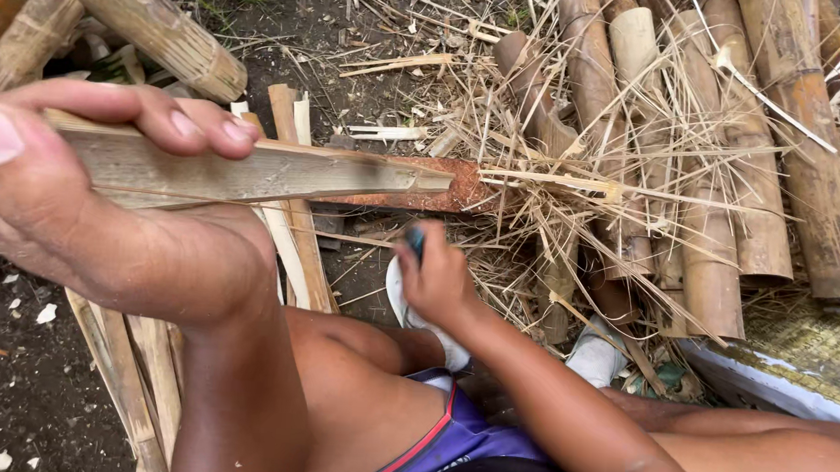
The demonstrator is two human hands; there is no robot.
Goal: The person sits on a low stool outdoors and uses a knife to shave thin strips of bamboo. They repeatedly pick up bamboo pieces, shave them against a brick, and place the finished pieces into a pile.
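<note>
- Bare dark ground (17,388) with small white chips and dry straw fills the lower left of the frame; the person sits low over it, bare knees and purple shorts (449,445) at the bottom centre.
- Nearest to the camera, on the left side of the frame, the left hand (109,213) closes its grip around a split bamboo piece (253,174); thumb low, fingers bent over the top, pressed onto the wood.
- That bamboo piece lies almost level, from the left edge toward the centre of the frame, and its pale cut end stops just before a rusty reddish blade (422,191).
- The blade lies flat behind and under the bamboo tip, pointing to the right; whether its edge is inside the wood I cannot tell.
- Lower, in the centre, the right hand (437,279) is shut around a dark blue-green handle (416,240), of which only the top shows above the fist.
- Under the left hand, several thin bamboo slats (292,249) lie on the ground.
- Farther, in the upper right of the frame, many brown bamboo tubes (724,183) lie side by side, with dry fibres (573,186) tangled over them.
- At the upper left, one thick bamboo pole (155,26) lies slanted.
</note>
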